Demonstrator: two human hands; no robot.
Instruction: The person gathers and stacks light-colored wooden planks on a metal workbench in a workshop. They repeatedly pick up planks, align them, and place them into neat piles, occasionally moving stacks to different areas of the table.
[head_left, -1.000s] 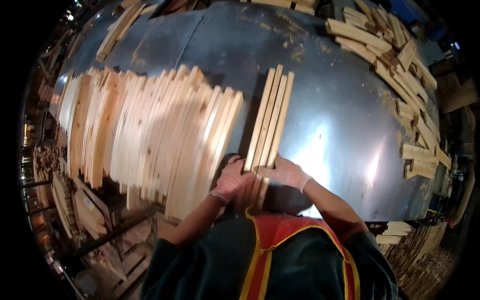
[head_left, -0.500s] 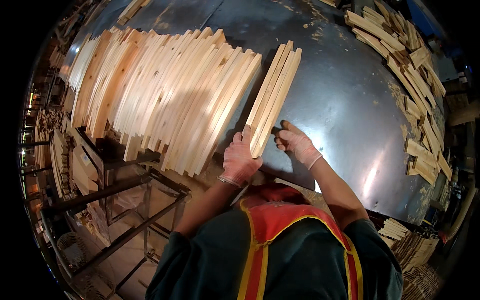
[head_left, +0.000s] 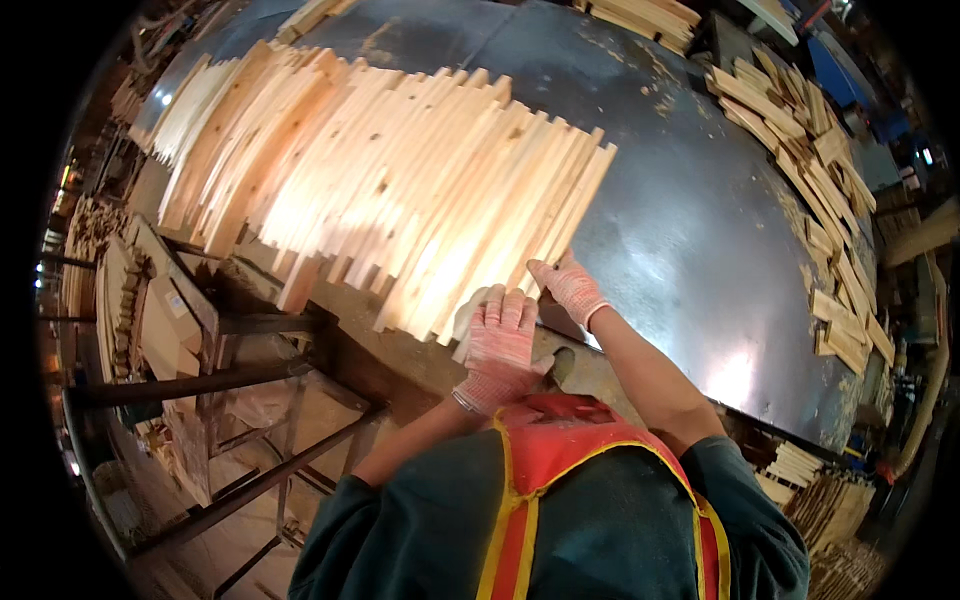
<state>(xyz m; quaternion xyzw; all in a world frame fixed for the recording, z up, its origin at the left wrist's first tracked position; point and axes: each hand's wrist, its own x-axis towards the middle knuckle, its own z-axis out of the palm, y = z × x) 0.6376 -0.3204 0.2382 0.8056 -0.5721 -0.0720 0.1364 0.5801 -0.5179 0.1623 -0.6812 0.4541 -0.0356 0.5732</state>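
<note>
My pink-and-white-gloved left grip [head_left: 502, 342] lies flat, fingers extended, at the near ends of long pale wooden strips [head_left: 400, 178], already side by side, ends uneven; my matching right grip [head_left: 570, 287] bends at their outer edge, whether clamped I can't tell. Rightward beyond, jumbled wooden offcuts [head_left: 822, 192] edge the grey metal counter [head_left: 650, 240].

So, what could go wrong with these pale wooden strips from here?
The long, pale wooden strips overhang the near edge of the dark metal table, so a knock might tip some off. The left hand, gloved in pinkish knit, is at their near ends, where splinters could snag. The similarly gloved right hand is at the row's right end; pushing unevenly might skew strips.
</note>
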